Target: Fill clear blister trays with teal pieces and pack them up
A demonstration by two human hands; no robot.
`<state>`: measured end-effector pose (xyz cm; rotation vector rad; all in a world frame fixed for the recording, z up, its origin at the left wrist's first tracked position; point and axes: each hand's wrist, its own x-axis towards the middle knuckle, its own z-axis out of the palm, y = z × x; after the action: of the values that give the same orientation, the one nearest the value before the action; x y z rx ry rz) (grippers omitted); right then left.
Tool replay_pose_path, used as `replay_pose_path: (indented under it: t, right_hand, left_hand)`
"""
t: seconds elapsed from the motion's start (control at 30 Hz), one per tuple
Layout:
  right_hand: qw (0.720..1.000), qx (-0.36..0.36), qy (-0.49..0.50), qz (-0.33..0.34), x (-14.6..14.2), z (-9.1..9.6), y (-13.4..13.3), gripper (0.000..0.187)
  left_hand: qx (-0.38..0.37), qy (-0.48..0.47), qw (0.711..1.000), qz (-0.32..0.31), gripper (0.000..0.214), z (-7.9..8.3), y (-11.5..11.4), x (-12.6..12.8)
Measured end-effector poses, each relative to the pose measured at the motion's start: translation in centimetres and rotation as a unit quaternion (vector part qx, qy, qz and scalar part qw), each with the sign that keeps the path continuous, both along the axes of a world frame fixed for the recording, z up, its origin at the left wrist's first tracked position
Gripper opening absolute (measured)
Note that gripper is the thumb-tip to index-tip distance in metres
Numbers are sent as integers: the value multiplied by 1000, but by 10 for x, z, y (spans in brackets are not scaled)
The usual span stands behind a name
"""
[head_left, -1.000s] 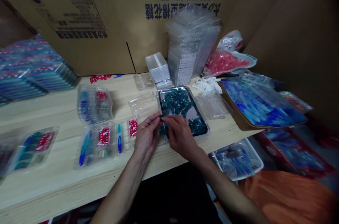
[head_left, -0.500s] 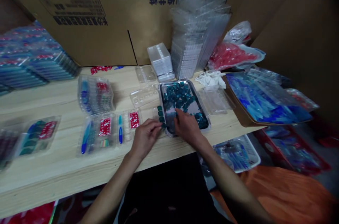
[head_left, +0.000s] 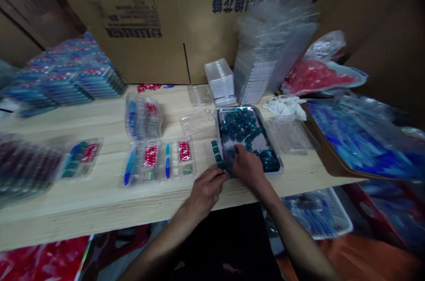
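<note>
My left hand [head_left: 208,188] is closed in a pinch at the near end of a short row of dark green glossy pieces [head_left: 216,152]. The row lies in a small clear plastic tray [head_left: 208,150]; what the fingertips hold is hidden. My right hand [head_left: 248,166] reaches into a metal tray [head_left: 279,170], its fingers curled down, and I cannot make out what is in them. Many loose green pieces [head_left: 241,124] are heaped in that metal tray. To the left, clear blister packs hold a blue pen-like tool [head_left: 167,160], a red patterned packet [head_left: 184,151] and a striped block [head_left: 187,169].
Tall stacked clear plastic trays [head_left: 257,68] stand behind the metal tray, beside shorter stacked lids [head_left: 219,79]. A cardboard box of blue tools [head_left: 355,139] sits right. Filled packs [head_left: 83,73] are piled at the back left. A large carton [head_left: 186,20] walls off the back.
The view has swung left, so everything appears further right. My left fingers have shifted nearer the table's front edge, and one more green piece shows in the row. My right hand stays in the metal tray.
</note>
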<state>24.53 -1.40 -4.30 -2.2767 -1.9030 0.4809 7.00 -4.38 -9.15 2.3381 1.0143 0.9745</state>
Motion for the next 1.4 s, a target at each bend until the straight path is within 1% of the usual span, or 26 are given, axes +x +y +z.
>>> replay_pose_path:
  t: [0.1, 0.17, 0.2, 0.23, 0.3, 0.33, 0.4, 0.47, 0.5, 0.57, 0.63, 0.7, 0.73, 0.77, 0.83, 0.9, 0.93, 0.97, 1.03, 1.13, 1.2, 1.3, 1.4]
  right_hand:
    - [1000, 0, 3, 5, -2, -2, 1, 39]
    - [999, 11, 28, 21, -2, -6, 1, 34]
    - [998, 21, 46, 30, -2, -8, 1, 32]
    - [996, 31, 68, 38, 0, -10, 1, 30]
    - [989, 40, 136, 50, 8, -13, 1, 24]
    - [981, 41, 178, 57, 12, -12, 2, 21]
    - [961, 45, 264, 72, 20, -6, 6, 17]
    - [942, 68, 315, 90, 19, 7, 14, 14]
    - [938, 92, 318, 105, 13, 16, 20, 12]
    - [938, 146, 279, 145, -7, 34, 33, 12]
    - [939, 185, 208, 200, -37, 47, 48, 17]
    - [928, 196, 167, 268, -67, 48, 64, 30]
    - [916, 198, 161, 309, -78, 43, 71, 37]
    - [900, 201, 161, 352, -87, 36, 77, 44]
    - [858, 210, 169, 438, -95, 16, 89, 53]
    - [817, 211, 173, 509, -92, -6, 97, 56]
    - [801, 207, 172, 534, -89, -16, 99, 57]
    - [792, 202, 168, 551, -85, -24, 101, 58]
    - [784, 190, 154, 570, -77, -33, 102, 61]
    - [783, 173, 117, 586, -75, -33, 98, 62]
    - [792, 163, 87, 582, -78, -28, 95, 59]
    - [831, 163, 53, 529, -83, -18, 89, 48]
    - [866, 147, 27, 477, -83, -7, 80, 36]
  left_hand:
    - [23, 34, 999, 25, 35, -13, -3, 3]
    - [19, 51, 998, 36, 35, -14, -3, 4]
    - [7, 52, 998, 39, 34, -12, -3, 4]
    - [-11, 47, 998, 40, 32, -9, -3, 4]
    - [-41, 20, 998, 38, 31, 4, -5, 1]
    - [-45, -1, 998, 37, 29, 12, -7, -1]
    - [-23, -43, 998, 46, 22, 29, -9, -12]
    - [14, -82, 993, 87, 16, 44, -7, -30]
    - [25, -97, 988, 122, 15, 50, -5, -43]
    - [23, -125, 970, 209, 14, 58, 3, -72]
    - [-2, -158, 942, 295, 14, 62, 11, -104]
    - [-12, -171, 917, 359, 17, 63, 14, -131]
    - [-3, -162, 912, 378, 18, 63, 14, -141]
    - [13, -143, 912, 385, 18, 63, 12, -149]
    - [54, -91, 924, 368, 18, 61, 4, -156]
    - [85, -37, 940, 330, 22, 58, -6, -153]
    - [98, -10, 946, 308, 24, 54, -11, -149]
    - [111, 16, 952, 286, 27, 51, -16, -143]
    - [125, 69, 961, 237, 34, 40, -24, -128]
    - [105, 144, 967, 184, 43, 22, -30, -106]
    - [83, 188, 962, 180, 49, 10, -32, -94]
    - [65, 230, 953, 186, 48, 2, -35, -83]
    - [42, 220, 957, 187, 37, 7, -40, -78]
